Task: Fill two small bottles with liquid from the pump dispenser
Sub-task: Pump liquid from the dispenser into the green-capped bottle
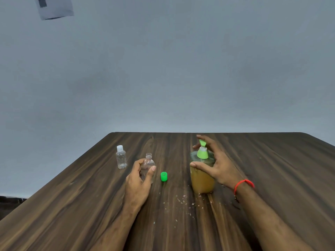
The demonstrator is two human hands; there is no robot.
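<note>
A pump dispenser (201, 182) with a green pump head and amber liquid stands on the wooden table (272, 169). My right hand (215, 165) curls around its upper part, thumb on the shoulder, fingers spread behind the pump; whether it grips is unclear. My left hand (138, 180) wraps an uncapped clear small bottle (149, 164) that stands upright to the left of the dispenser. Its green cap (163, 176) lies on the table between the two. A second clear small bottle (121, 159) with a white cap stands further left, untouched and looking empty.
Pale crumbs (181, 200) are scattered on the table in front of the dispenser. A grey wall rises behind the table's far edge, with a sheet of paper (54, 7) stuck at the upper left. The table's left edge runs diagonally near the capped bottle.
</note>
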